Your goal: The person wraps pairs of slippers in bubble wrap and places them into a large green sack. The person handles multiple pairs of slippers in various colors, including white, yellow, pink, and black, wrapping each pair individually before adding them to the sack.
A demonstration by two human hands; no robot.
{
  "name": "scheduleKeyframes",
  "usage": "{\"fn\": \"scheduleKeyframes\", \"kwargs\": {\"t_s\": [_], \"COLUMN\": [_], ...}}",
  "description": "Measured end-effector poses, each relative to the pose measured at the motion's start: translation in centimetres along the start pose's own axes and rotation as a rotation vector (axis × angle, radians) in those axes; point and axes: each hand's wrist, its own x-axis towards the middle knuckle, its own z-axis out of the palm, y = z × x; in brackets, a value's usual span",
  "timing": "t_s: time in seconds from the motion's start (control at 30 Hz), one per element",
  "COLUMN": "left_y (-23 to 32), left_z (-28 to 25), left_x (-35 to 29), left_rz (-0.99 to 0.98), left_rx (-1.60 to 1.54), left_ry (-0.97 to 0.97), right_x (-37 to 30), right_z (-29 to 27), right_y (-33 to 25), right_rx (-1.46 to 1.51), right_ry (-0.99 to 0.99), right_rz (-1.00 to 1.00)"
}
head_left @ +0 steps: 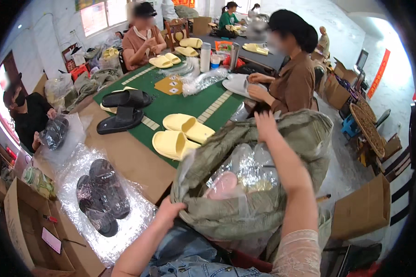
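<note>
A large olive-green woven sack (pixel 245 214) stands gaping in front of me. Inside it lie clear plastic-wrapped slippers, among them a pink slipper (pixel 223 184) and some pale ones. My left hand (pixel 171 211) is closed on the sack's near left rim, thumb on top. Across the opening, my right hand (pixel 266 125) grips the far rim, its fingers bent over the cloth. Left of the sack, a pair of black slippers (pixel 104 194) lies in clear plastic wrap on the table. Yellow slippers (pixel 182 134) sit just beyond the sack's left side.
Black slides (pixel 125 111) and more yellow slippers lie on the green-topped table (pixel 138 87). A co-worker in brown (pixel 296 74) handles a white slipper at right; other people work around the tables. Cardboard boxes (pixel 363 207) stand at right and lower left (pixel 23 221).
</note>
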Motion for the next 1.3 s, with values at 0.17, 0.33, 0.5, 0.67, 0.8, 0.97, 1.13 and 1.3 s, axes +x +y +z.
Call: {"fn": "scheduleKeyframes", "kwargs": {"t_s": [0.17,0.33,0.5,0.67,0.8,0.97,1.13,1.3], "left_y": [-2.0,-0.9,4.3,5.8,4.6,3.6,3.5,1.3], "left_z": [1.5,4.6,8.0,7.9,6.2,2.6,0.8,-0.9], "left_x": [-4.1,-7.6,-15.0,-15.6,-10.4,-6.0,-6.0,-5.5], "left_rz": [-0.110,-0.154,-0.154,-0.270,-0.182,0.089,0.081,0.299], "left_rx": [-0.221,-0.202,0.162,-0.183,-0.358,-0.287,-0.235,-0.292], "left_ry": [-0.052,-0.313,-0.758,-0.599,-0.179,-0.005,0.017,0.000], "right_x": [-6.6,-10.1,-7.8,-5.9,-1.6,-0.1,-7.9,-19.3], "right_z": [7.2,3.4,-3.5,-6.7,-0.3,-3.0,-10.1,-14.2], "right_y": [-3.5,2.3,14.0,11.3,5.9,0.0,-0.9,-1.3], "right_rx": [0.786,1.735,1.301,1.015,1.130,1.114,0.765,0.765], "right_ry": [-0.023,0.504,0.895,0.876,0.559,0.380,0.488,-0.634], "right_rz": [0.324,0.800,0.700,0.724,0.612,0.332,-0.085,-0.373]}}
